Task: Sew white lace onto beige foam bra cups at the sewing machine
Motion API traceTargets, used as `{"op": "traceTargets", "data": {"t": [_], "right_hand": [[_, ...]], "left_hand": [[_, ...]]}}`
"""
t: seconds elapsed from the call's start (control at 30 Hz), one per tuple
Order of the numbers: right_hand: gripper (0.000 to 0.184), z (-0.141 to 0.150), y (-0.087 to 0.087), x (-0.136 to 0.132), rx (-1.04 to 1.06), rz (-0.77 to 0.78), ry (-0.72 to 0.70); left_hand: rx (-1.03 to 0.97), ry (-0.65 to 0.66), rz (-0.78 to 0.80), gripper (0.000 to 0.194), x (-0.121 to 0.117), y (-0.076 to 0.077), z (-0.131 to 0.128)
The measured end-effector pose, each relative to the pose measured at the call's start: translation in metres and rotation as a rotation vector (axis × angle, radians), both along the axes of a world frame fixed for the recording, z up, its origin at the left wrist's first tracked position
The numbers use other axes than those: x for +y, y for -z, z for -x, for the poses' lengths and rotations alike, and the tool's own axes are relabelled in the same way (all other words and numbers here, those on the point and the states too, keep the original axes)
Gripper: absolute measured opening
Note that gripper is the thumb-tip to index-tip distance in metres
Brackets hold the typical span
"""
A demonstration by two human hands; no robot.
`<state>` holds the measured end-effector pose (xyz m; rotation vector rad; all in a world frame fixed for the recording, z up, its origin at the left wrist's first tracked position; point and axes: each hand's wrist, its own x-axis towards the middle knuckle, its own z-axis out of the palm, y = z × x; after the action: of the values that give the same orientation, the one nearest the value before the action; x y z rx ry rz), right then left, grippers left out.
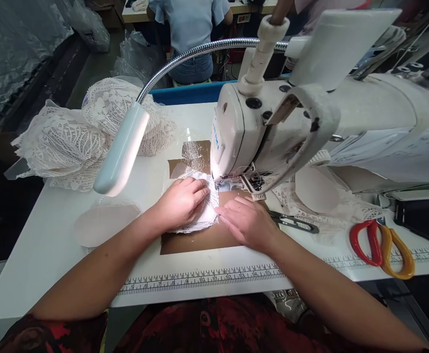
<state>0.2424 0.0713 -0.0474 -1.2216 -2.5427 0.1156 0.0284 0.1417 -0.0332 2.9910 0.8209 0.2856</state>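
Observation:
A white lace-covered fabric piece (210, 202) with a rounded outline lies under the needle area of a white sewing machine (232, 127). My left hand (185, 201) rests over its left part, fingers close together and bent onto the cloth. From the other side, my right hand (249, 220) meets the piece's right edge, with the fingertips closed at that border. The presser foot (217, 185) is close to the upper right edge of the piece; the exact stitch point is too small to make out. Brown sheet material (199, 242) covers the machine bed beneath.
A lamp (122, 149) on a bendable neck hangs at left, before heaped white lace (67, 142). An oval pale pad (106, 223) lies near my left forearm. Right are black thread snips (295, 221), red-and-yellow-handled scissors (381, 250) and more lace (346, 208). A person (187, 29) sits ahead.

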Motion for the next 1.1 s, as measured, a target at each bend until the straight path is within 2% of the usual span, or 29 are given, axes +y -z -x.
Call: {"op": "traceTargets", "data": {"t": [0.1, 0.3, 0.5, 0.7, 1.1], "right_hand": [[0.025, 0.001, -0.002, 0.001, -0.003, 0.017, 0.028], [0.03, 0.008, -0.01, 0.003, -0.066, 0.078, 0.226], [0.035, 0.012, -0.013, 0.004, -0.148, 0.113, 0.26], [0.039, 0.014, -0.01, 0.006, -0.172, 0.056, 0.308], [0.04, 0.013, -0.007, 0.009, -0.17, 0.019, 0.284]], "left_hand": [[-0.003, 0.021, 0.027, 0.035, -0.004, 0.0, -0.003], [-0.006, 0.056, 0.026, 0.034, -0.011, 0.0, -0.008], [-0.009, 0.059, 0.004, 0.034, -0.011, 0.0, -0.009], [-0.023, 0.054, -0.035, 0.034, -0.009, 0.003, -0.01], [-0.072, 0.091, -0.044, 0.026, -0.002, 0.008, -0.009]]}}
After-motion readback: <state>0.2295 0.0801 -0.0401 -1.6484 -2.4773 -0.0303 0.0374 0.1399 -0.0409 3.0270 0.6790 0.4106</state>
